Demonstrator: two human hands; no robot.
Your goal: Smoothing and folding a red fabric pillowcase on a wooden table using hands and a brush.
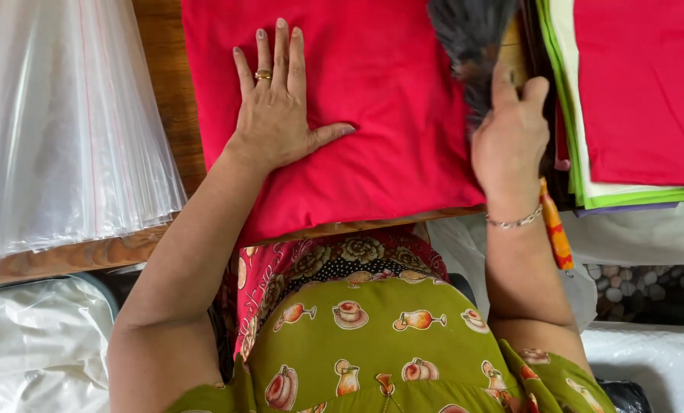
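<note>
The folded red cloth (372, 107) lies on the wooden table (166, 84), straight ahead at twelve o'clock. The left hand (277, 107) presses it flat, fingers spread wide, a ring showing; the right hand (510, 130), at two o'clock, grips a dark-bristled brush (472, 46). Brushing well probably means even strokes away from the pinning palm, so the fabric stays flat. The brush handle is mostly hidden by the fingers, and the stack of coloured cloths (633, 99) at three o'clock is cut off.

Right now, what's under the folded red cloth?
The red cloth lies on a wooden table, left hand flat on top. Anything between cloth and wood is hidden.
</note>
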